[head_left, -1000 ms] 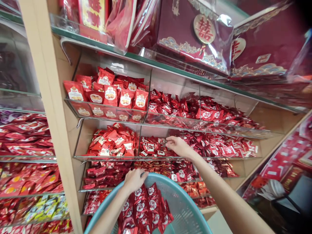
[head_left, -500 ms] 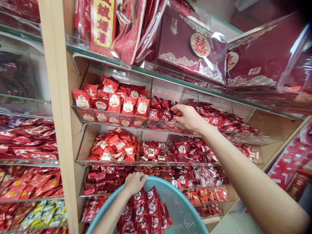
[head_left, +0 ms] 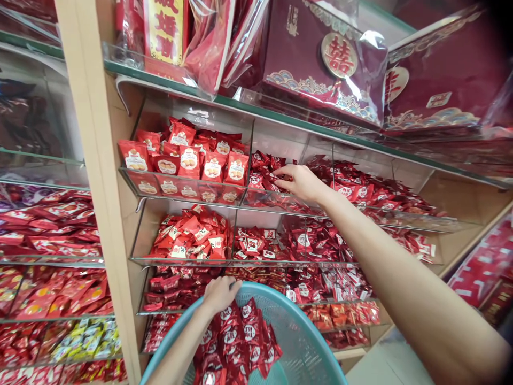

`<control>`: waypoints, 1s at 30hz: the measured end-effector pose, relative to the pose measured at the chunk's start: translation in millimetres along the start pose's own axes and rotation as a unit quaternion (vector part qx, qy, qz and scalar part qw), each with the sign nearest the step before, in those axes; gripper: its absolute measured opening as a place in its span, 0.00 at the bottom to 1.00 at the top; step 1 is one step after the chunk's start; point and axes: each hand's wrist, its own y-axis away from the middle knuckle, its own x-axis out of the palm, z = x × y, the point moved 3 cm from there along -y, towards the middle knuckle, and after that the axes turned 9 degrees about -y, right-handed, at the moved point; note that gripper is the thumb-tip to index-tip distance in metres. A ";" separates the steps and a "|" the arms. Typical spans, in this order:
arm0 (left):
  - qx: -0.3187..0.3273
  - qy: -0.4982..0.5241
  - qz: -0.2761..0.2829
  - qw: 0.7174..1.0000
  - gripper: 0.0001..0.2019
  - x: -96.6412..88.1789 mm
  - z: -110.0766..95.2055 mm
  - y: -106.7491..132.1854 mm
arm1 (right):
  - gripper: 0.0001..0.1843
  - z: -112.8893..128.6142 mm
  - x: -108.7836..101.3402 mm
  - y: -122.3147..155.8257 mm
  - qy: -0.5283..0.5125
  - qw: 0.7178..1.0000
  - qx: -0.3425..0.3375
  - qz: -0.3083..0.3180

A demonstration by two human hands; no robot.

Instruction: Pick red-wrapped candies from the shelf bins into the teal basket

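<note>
My left hand (head_left: pixel 222 294) is closed over the rim of a teal plastic basket (head_left: pixel 276 294) at the bottom of the view. Inside the basket lie shiny dark red candy packets (head_left: pixel 250 334), with round white labels, in joined-looking rows. Up on a glass shelf, my right hand (head_left: pixel 302 183) reaches into a compartment of small dark red packets (head_left: pixel 258 181). Its fingers are bent and slightly apart, with the tips at the packets; no packet shows clearly held.
Left of my right hand, red biscuit packets (head_left: pixel 188 160) stand behind a clear front lip. Below are red packets with pale labels (head_left: pixel 192 235). Purple gift boxes (head_left: pixel 296 59) rest on the shelf above. A wooden post (head_left: pixel 90 160) divides the shelving on the left.
My right hand has shifted slightly left and lower among the small packets. My left hand stays on the basket rim. The view has moved a little.
</note>
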 end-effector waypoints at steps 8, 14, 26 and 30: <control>-0.004 -0.007 0.005 1.000 0.27 0.9 -3.8 1.8 | 0.15 -6.4 0.4 -8.0 -0.006 0.999 0.018 -0.051; 0.006 -0.001 -0.001 1.000 0.27 0.9 -2.3 3.4 | 0.12 -18.3 -7.0 -0.7 -0.152 0.970 0.051 -0.182; 0.017 -0.016 -0.001 1.000 0.26 -7.1 -8.1 -1.0 | 0.16 52.4 24.2 120.1 -0.563 0.783 0.194 -0.180; 0.017 -0.016 0.006 1.000 0.24 -8.1 -7.1 -2.7 | 0.14 56.8 104.9 180.7 -0.630 0.716 0.295 -0.059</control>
